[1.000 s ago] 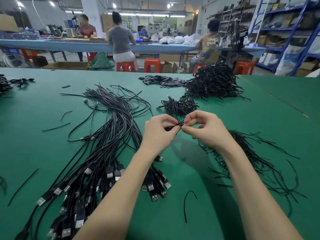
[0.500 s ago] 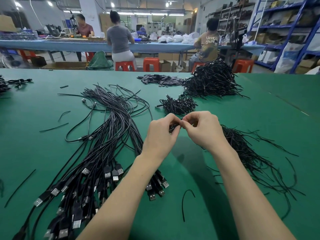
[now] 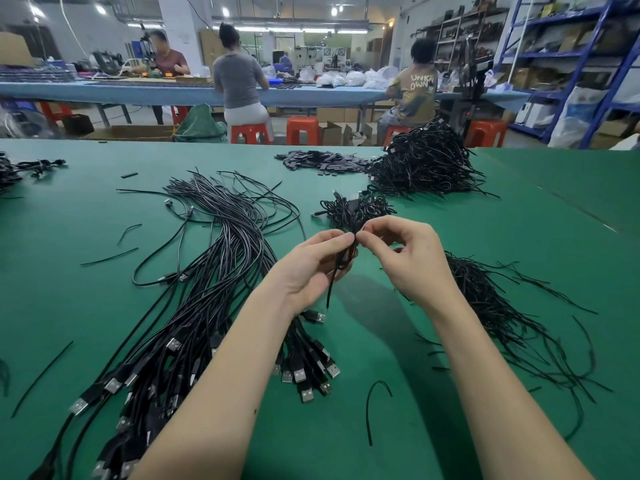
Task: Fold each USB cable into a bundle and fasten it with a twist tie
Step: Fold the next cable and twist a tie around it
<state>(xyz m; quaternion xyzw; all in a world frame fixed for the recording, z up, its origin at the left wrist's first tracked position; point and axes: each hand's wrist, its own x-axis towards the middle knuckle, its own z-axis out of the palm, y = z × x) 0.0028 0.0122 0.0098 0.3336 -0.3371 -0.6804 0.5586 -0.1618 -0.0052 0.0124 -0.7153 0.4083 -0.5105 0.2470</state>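
A green-covered worktop (image 3: pixel 467 237) fills the near view. Beyond its far edge stands a long blue bench (image 3: pixel 145 91) where three people sit or stand at work, with orange stools (image 3: pixel 302 129) under it and blue shelving (image 3: pixel 588 64) along the right wall, stocked with boxes.

On the worktop, a large sheaf of loose black USB cables (image 3: pixel 214 271) runs from the middle toward the near left corner, their silver plugs fanned out at the near end. A heap of bundled cables (image 3: pixel 422 164) sits toward the far edge, a smaller clump of bundles (image 3: pixel 356 209) lies just in front of it, and flat black pieces (image 3: pixel 322 164) lie to its left. A pile of black twist ties (image 3: pixel 491 306) spreads to the right of the right forearm; stray ties lie scattered, one curved tie (image 3: pixel 372 407) near the near edge.

Above the middle of the worktop, the left hand (image 3: pixel 311 268) has its grip closed around a folded USB cable (image 3: pixel 343 261), a thin black tail hanging down from it. The right hand (image 3: pixel 405 254) pinches the black strand at the top of that bundle, fingertips meeting those of the left.
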